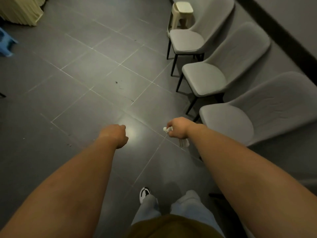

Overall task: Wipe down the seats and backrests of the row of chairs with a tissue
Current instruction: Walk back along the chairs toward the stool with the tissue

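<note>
Three grey padded chairs stand in a row along the right wall: a near chair (228,124), a middle chair (204,76) and a far chair (185,40). My right hand (177,127) grips a crumpled white tissue (184,143), which sticks out on both sides of the fist, just left of the near chair's seat and above the floor. My left hand (118,134) hangs over the floor with its fingers curled under and hidden; it holds nothing that I can see.
A cream plastic stool (182,13) stands behind the far chair. A blue stool (6,42) and a pale yellow cloth (22,9) are at the far left. Dark grey floor tiles (103,74) stretch left of the chairs. My legs and a shoe (145,193) are below.
</note>
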Demonstrator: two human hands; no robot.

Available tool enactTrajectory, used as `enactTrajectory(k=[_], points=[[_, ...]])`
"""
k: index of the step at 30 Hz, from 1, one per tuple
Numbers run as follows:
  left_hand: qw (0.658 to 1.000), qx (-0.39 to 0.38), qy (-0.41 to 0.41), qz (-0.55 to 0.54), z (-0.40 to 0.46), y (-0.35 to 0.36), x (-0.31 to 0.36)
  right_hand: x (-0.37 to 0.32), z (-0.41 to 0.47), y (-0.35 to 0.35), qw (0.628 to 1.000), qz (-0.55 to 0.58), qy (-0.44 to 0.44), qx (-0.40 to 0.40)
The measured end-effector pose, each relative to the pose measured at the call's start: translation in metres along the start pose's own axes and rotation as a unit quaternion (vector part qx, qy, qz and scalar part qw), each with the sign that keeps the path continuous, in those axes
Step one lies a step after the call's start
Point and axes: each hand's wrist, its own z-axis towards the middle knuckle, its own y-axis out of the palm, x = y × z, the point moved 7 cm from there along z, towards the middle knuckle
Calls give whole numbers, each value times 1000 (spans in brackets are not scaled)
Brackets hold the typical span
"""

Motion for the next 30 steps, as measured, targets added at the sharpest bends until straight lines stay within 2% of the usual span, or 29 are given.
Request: enactTrajectory(k=[4, 9, 15, 22, 26, 30], points=[[1000, 18, 0, -17, 24, -18, -4, 6, 18, -19, 1000, 6, 6, 6], [999, 19, 1, -42, 53, -36, 0, 45, 48, -49, 999, -4, 35, 0], [997, 31, -46, -55, 109, -87, -8, 92, 113, -114, 1000, -3, 15, 8], [987, 85, -36, -130, 177, -150, 42, 148, 196, -199, 1000, 0, -1, 6], [984, 96, -28, -147, 210, -171, 57, 149, 239, -225, 1000, -12, -25, -5], [978, 78, -55, -187, 245, -186, 28, 133, 283, -243, 999, -13, -47, -23]])
